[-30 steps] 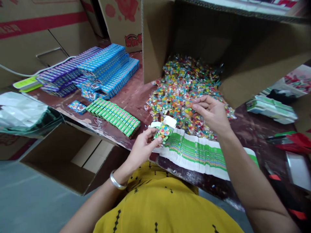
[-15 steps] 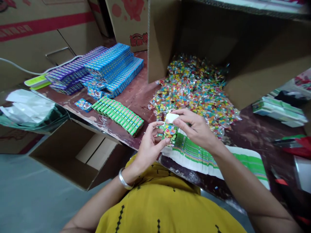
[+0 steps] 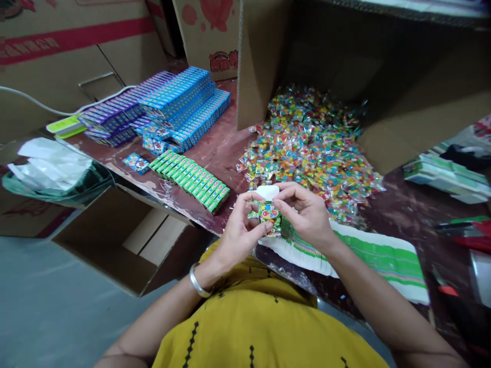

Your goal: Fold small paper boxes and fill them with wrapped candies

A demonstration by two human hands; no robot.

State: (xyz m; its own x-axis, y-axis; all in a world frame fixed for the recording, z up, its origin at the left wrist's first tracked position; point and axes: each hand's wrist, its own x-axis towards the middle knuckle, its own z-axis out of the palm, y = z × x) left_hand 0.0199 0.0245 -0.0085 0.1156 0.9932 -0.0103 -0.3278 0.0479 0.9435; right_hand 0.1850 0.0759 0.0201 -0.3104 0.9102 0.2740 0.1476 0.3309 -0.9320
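A small green printed candy box is upright in my left hand, whose thumb presses on its front face. Its white top flap stands up. My right hand pinches the box's upper right edge beside the flap. Under and beside my right hand lies a long fanned row of flat green-and-white cartons. Beyond both hands spreads a heap of clear-wrapped colourful candies. A row of filled-looking green boxes lies to the left of my left hand.
Blue boxes and purple boxes are stacked at the back left. A large cardboard carton lies open around the candy heap. Below the table edge at left sits an open carton. More flat cartons lie at right.
My right hand's fingers have shifted slightly down along the box's upper edge. The white flap now faces me more squarely. The view has shifted a little.
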